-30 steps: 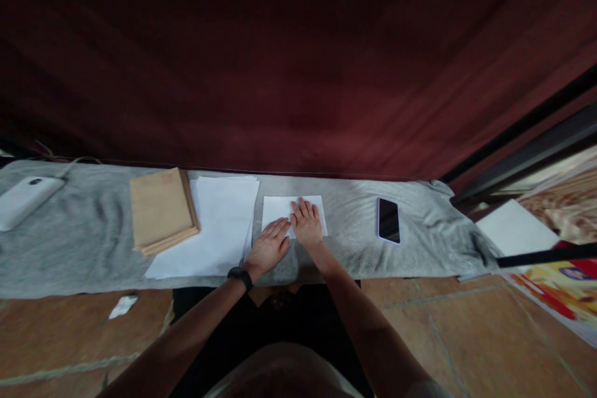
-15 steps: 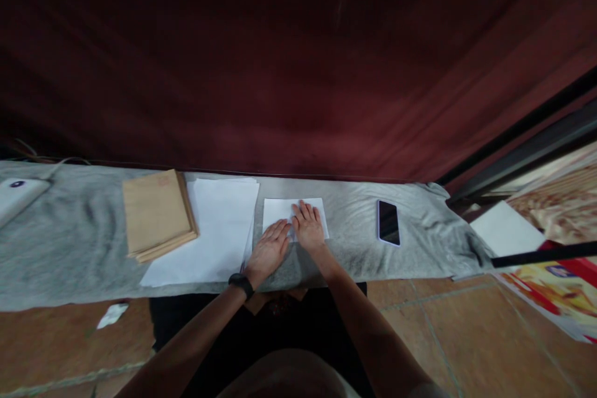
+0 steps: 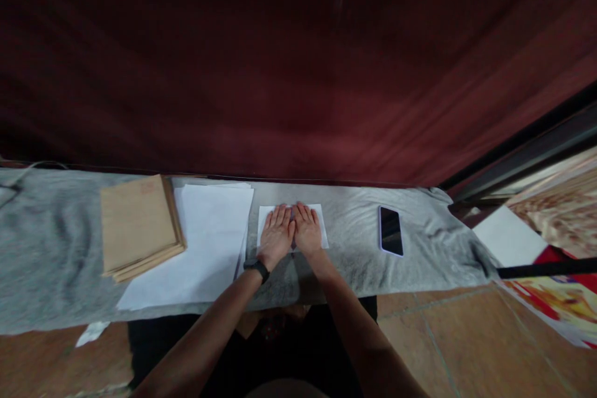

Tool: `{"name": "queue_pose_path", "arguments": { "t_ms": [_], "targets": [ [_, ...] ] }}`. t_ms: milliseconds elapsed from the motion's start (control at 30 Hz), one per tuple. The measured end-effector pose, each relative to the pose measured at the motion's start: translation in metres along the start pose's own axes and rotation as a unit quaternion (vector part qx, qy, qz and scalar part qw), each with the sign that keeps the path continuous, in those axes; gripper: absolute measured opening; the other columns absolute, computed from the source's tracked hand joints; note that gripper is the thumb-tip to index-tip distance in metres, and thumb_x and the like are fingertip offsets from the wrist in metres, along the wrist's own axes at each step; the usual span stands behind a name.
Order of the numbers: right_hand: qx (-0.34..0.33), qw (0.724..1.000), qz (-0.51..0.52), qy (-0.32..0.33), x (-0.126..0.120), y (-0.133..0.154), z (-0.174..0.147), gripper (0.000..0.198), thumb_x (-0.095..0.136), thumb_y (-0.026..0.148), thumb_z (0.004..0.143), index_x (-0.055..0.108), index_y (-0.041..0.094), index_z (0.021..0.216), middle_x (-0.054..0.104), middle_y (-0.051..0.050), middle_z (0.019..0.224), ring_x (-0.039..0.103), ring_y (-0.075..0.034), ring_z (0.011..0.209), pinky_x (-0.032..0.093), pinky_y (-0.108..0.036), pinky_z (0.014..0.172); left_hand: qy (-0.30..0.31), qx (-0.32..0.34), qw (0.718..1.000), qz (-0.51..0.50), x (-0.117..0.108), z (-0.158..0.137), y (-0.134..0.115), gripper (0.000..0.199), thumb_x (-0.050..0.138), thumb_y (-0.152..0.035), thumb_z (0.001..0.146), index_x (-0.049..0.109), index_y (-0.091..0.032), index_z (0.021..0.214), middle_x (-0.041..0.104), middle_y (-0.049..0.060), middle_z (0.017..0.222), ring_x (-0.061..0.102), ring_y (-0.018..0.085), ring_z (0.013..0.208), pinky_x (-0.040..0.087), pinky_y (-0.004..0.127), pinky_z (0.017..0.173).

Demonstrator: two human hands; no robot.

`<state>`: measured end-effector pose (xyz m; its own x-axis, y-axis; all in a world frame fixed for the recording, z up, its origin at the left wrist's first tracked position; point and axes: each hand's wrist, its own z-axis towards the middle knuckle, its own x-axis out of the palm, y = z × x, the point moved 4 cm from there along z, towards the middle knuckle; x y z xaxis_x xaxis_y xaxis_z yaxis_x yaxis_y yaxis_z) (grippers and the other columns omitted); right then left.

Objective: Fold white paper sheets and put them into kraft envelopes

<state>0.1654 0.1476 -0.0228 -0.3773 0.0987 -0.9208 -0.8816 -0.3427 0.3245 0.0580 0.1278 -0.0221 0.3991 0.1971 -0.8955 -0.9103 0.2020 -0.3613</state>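
A small folded white paper (image 3: pixel 324 237) lies flat on the grey cloth under both palms. My left hand (image 3: pixel 277 234), with a black band at the wrist, rests flat on its left half, fingers pointing away from me. Beside it my right hand (image 3: pixel 306 230) presses flat on the right half, and the thumbs nearly meet in the middle. Most of the paper is hidden by the hands. To the left are loose white sheets (image 3: pixel 209 236), partly covered by a stack of brown envelopes (image 3: pixel 137 224).
A phone (image 3: pixel 390 231) lies on the grey cloth (image 3: pixel 347 273) to the right. Behind the bench rises a dark red panel (image 3: pixel 289 106). A black metal bar (image 3: pixel 545 268) and a colourful box (image 3: pixel 559 305) stand at the far right. A white scrap (image 3: pixel 92 333) is on the tiled floor.
My left hand has moved up onto the paper, from its lower edge to lie level beside the right hand. The view has shifted slightly.
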Motion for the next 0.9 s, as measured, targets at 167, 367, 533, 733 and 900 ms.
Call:
{"name": "queue_pose_path", "arguments": {
  "t_ms": [167, 367, 533, 733, 900],
  "targets": [
    [0.025, 0.999, -0.027, -0.014, 0.003, -0.002, -0.005, 0.049, 0.039, 0.032, 0.105, 0.047, 0.019, 0.151, 0.042, -0.009, 0.16, 0.038, -0.027, 0.147, 0.023, -0.046, 0.122, -0.01, -0.055, 0.998, 0.033, 0.0, -0.009, 0.014, 0.062, 0.032, -0.035, 0.101, 0.034, -0.004, 0.154, 0.032, 0.019, 0.163, 0.023, 0.031, 0.154, 0.019, 0.053, 0.126],
    [0.042, 0.997, -0.058, -0.031, -0.006, -0.024, -0.02, 0.053, 0.037, 0.037, 0.107, 0.04, 0.014, 0.155, 0.041, -0.013, 0.159, 0.036, -0.029, 0.148, 0.023, -0.048, 0.122, -0.049, -0.086, 0.994, 0.037, -0.005, -0.015, 0.024, 0.066, 0.033, -0.035, 0.099, 0.03, -0.001, 0.156, 0.03, 0.022, 0.163, 0.024, 0.034, 0.153, 0.024, 0.055, 0.124],
    [0.044, 0.995, -0.083, -0.043, -0.016, -0.046, -0.037, 0.054, 0.037, 0.035, 0.107, 0.038, 0.011, 0.155, 0.042, -0.014, 0.158, 0.039, -0.029, 0.146, 0.025, -0.048, 0.121, -0.036, -0.105, 0.993, 0.05, -0.004, -0.016, 0.027, 0.067, 0.035, -0.036, 0.099, 0.032, 0.002, 0.154, 0.029, 0.023, 0.163, 0.025, 0.034, 0.153, 0.021, 0.053, 0.126],
    [0.043, 0.993, -0.092, -0.059, -0.02, -0.05, -0.044, 0.054, 0.039, 0.036, 0.107, 0.04, 0.012, 0.154, 0.045, -0.016, 0.156, 0.041, -0.029, 0.145, 0.028, -0.049, 0.119, -0.063, -0.101, 0.99, 0.081, -0.012, -0.019, 0.022, 0.067, 0.034, -0.036, 0.1, 0.037, 0.008, 0.149, 0.033, 0.03, 0.159, 0.027, 0.036, 0.152, 0.023, 0.055, 0.124],
    [0.042, 0.993, -0.087, -0.064, -0.02, -0.048, -0.044, 0.054, 0.038, 0.035, 0.107, 0.04, 0.011, 0.155, 0.045, -0.015, 0.156, 0.041, -0.03, 0.144, 0.028, -0.05, 0.119, -0.038, -0.015, 0.996, 0.075, -0.012, -0.022, -0.007, 0.059, 0.033, -0.033, 0.101, 0.04, -0.002, 0.151, 0.036, 0.02, 0.161, 0.026, 0.03, 0.153, 0.022, 0.051, 0.125]
  ]
}}
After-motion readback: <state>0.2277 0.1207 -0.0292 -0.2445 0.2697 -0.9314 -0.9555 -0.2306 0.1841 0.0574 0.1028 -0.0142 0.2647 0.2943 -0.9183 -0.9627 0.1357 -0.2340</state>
